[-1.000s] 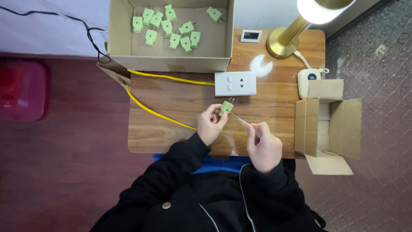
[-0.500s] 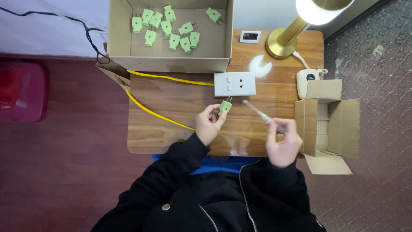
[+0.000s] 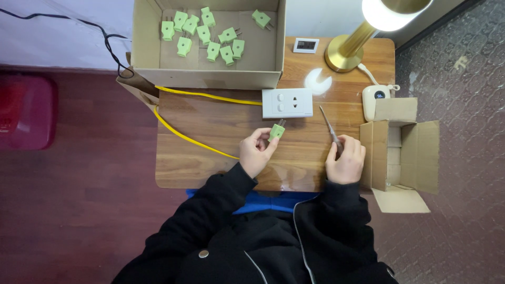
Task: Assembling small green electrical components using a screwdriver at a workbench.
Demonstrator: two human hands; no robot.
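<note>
My left hand (image 3: 256, 151) pinches a small green plug (image 3: 276, 130) with its metal prongs pointing up toward the white socket block (image 3: 287, 102), a short gap between them. My right hand (image 3: 345, 159) rests on the wooden table (image 3: 221, 121) near its right edge and grips a thin screwdriver (image 3: 330, 126) whose shaft points up and to the left. A yellow cable (image 3: 189, 134) runs from the socket block off the table's left side.
A large open cardboard box (image 3: 210, 79) at the back holds several green plugs (image 3: 208, 37). A smaller open box (image 3: 402, 150) stands at the right. A brass lamp (image 3: 350, 50), a small display (image 3: 305, 45) and a white timer (image 3: 375, 100) stand at the back right. A red bin (image 3: 23, 110) is on the floor.
My right hand has carried the screwdriver away from the plug to the right side of the table. My left hand still holds the green plug in about the same place.
</note>
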